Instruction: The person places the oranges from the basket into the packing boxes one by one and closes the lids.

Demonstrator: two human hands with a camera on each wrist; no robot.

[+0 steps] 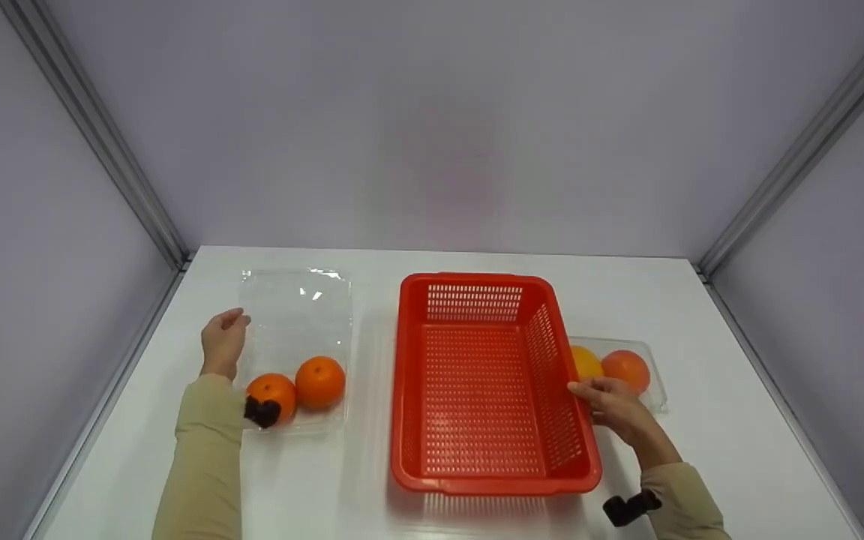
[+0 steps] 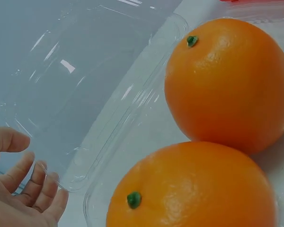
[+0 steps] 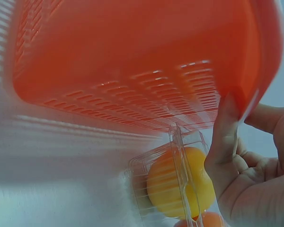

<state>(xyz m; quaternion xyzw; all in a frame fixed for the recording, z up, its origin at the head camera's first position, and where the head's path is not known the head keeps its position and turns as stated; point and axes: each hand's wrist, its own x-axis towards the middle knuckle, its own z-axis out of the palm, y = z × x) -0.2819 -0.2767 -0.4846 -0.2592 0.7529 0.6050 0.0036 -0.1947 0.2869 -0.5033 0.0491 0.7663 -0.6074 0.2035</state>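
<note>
My right hand [image 1: 616, 409] pinches the right rim of a red perforated plastic basket [image 1: 481, 397]; thumb and fingers meet over the rim in the right wrist view. Nothing lies inside the basket, and its right side is tilted up. On the left, a clear plastic clamshell box [image 1: 293, 345] lies with its lid [image 2: 80, 66] folded back. Two oranges [image 1: 320, 382] with green stem ends sit side by side in its near half. My left hand [image 1: 223, 341] is at the lid's left edge, fingers loosely bent and thumb apart from them.
Behind the basket's right side stands another clear plastic box [image 1: 653, 382] with a yellow fruit [image 3: 177, 182] and an orange-red fruit [image 1: 625, 371], partly hidden by basket and hand. Grey walls surround the white table [image 1: 372, 262] at the back and both sides.
</note>
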